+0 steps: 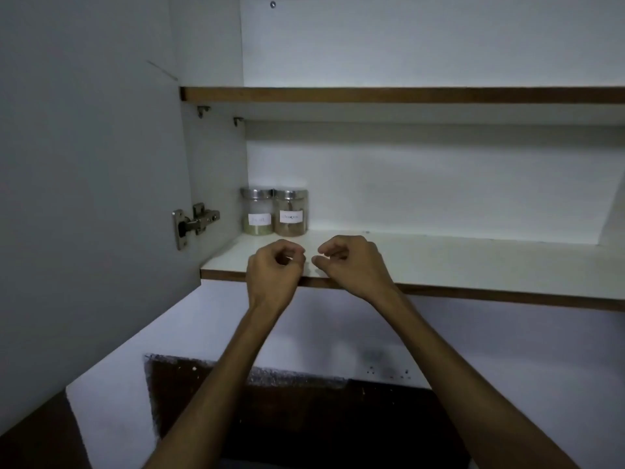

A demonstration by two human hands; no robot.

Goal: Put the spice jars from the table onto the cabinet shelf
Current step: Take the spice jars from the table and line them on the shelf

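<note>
Two glass spice jars with metal lids stand side by side at the back left corner of the lower cabinet shelf (439,262). The left jar (257,212) holds pale greenish spice and the right jar (291,212) brown spice; both carry white labels. My left hand (275,265) and my right hand (348,262) hover over the shelf's front edge, just in front of the jars and apart from them. Their fingers hang loosely curled and hold nothing. No table is in view.
The open cabinet door (88,198) with its metal hinge (194,221) stands at the left. An upper shelf (406,95) runs above. Below the cabinet is a white wall with a dark panel (304,418).
</note>
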